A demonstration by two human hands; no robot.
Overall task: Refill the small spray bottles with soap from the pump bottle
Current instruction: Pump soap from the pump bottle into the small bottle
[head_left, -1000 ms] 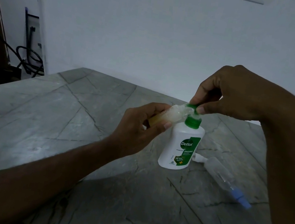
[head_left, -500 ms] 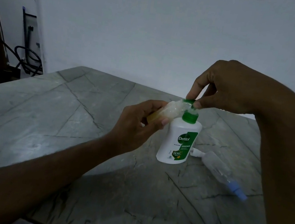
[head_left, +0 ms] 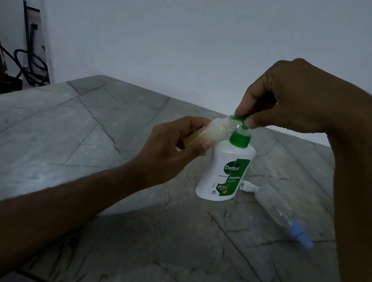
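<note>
soap bottle (head_left: 225, 170) stands upright on the grey stone table (head_left: 61, 137), its green pump head (head_left: 239, 119) pinched between thumb and fingertips of the right hand (head_left: 289, 95). the left hand (head_left: 172, 148) grips a small spray bottle (head_left: 215, 130), tilted with its open mouth touching the pump spout; amber liquid shows at its lower end, foam nearer the neck. over the past second the right hand has lifted slightly and its fingers have moved from a covering press to a lighter pinch on the head, which seems to sit higher above the collar, likely the release between strokes. filling looks partway done, and more strokes appear needed. a second spray bottle (head_left: 274, 203), clear with a pale blue end, lies on its side just right of the soap bottle, a white sprayer part (head_left: 249, 186) at its near end, seemingly not yet filled.
</note>
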